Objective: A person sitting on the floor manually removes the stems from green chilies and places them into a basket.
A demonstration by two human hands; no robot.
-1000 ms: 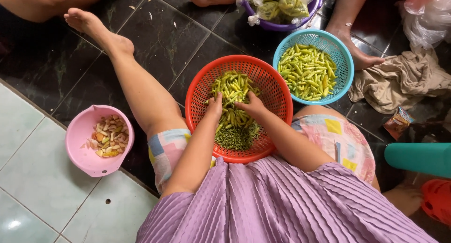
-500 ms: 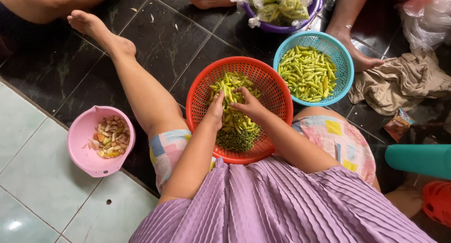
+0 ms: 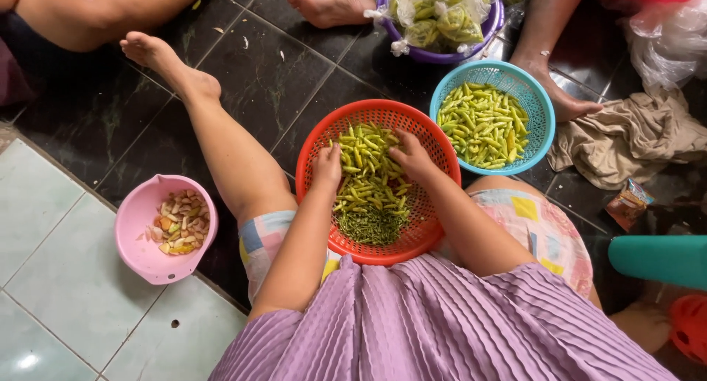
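Dark marbled floor tiles (image 3: 280,71), pale green tiles (image 3: 66,292) beside them

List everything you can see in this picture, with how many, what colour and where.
red basket: one, red, centre, between the person's legs
green chillies: a pile, green, in the red basket
stems: a heap, dark green, near edge of the red basket
blue basket: one, blue, right of the red basket, full of green chillies
purple bowl: one, purple, top, holding plastic bags of chillies
pink bowl: one, pink, left, on the floor, with pale scraps
cloth: one, beige, right, crumpled
other people's feet: top edge
left hand: on the chillies
right hand: on the chillies
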